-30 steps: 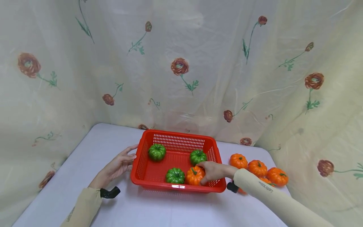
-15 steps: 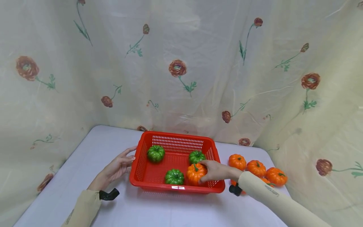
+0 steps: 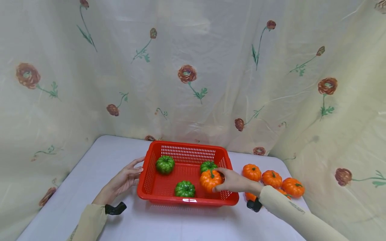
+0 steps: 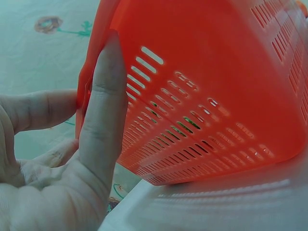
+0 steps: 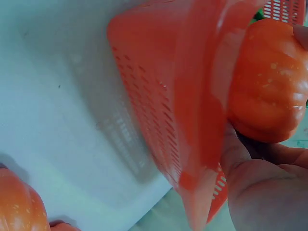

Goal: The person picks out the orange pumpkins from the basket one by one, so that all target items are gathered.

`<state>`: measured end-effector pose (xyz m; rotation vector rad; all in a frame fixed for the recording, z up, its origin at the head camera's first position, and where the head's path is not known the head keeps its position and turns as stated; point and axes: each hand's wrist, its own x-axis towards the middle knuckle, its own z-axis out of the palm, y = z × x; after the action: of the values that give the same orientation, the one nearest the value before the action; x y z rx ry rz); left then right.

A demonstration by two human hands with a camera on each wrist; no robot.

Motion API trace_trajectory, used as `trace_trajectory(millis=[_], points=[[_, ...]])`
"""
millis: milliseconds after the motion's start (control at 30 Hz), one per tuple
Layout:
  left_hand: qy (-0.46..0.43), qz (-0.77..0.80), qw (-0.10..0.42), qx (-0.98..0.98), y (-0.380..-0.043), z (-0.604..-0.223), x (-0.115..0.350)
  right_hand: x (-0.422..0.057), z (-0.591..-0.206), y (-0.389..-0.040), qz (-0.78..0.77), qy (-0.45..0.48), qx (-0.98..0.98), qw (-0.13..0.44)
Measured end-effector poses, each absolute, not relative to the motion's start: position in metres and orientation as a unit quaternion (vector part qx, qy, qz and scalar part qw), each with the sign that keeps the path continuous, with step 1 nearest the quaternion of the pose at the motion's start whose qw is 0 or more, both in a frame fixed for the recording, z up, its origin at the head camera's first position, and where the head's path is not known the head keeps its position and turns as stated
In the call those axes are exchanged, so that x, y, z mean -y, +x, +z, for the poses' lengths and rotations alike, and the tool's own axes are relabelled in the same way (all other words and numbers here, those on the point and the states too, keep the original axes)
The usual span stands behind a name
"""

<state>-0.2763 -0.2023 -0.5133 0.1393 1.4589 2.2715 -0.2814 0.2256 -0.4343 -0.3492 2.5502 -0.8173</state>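
An orange toy pumpkin is held in my right hand, raised inside the red plastic basket at its right end. Thumb and fingers grip it from the right; the right wrist view has the pumpkin just past the basket rim. At the basket's left rim, my left hand holds the edge. In the left wrist view one finger lies along the outer wall, while another digit touches the rim from the opposite side. Green pumpkins lie in the basket: back left, front, and back right, partly hidden.
Several orange pumpkins are grouped on the white table right of the basket, some partly behind the right forearm. A flowered curtain hangs behind and on both sides of the table.
My right hand has lifted the orange pumpkin up from among the green ones and slightly to the right. The left hand stays at the basket rim. The head view has shifted slightly.
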Motion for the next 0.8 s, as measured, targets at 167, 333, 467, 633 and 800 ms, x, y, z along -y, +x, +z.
trace_trajectory(millis=[167, 333, 467, 633, 800], points=[[0.057, 0.823, 0.221, -0.521, -0.276, -0.512, 0.203, -0.229, -0.429, -0.279, -0.308, -0.128, -0.920, 0.205], [0.065, 0.822, 0.224, -0.519, -0.275, -0.511, 0.203, -0.234, -0.421, -0.273, -0.327, -0.126, -0.914, 0.203], [0.064, 0.823, 0.223, -0.519, -0.274, -0.510, 0.202, -0.237, -0.414, -0.269, -0.334, -0.120, -0.914, 0.199], [0.064, 0.823, 0.223, -0.519, -0.275, -0.510, 0.203, -0.243, -0.409, -0.265, -0.345, -0.116, -0.912, 0.192], [0.067, 0.825, 0.224, -0.514, -0.275, -0.511, 0.203, -0.250, -0.405, -0.259, -0.352, -0.112, -0.910, 0.188]])
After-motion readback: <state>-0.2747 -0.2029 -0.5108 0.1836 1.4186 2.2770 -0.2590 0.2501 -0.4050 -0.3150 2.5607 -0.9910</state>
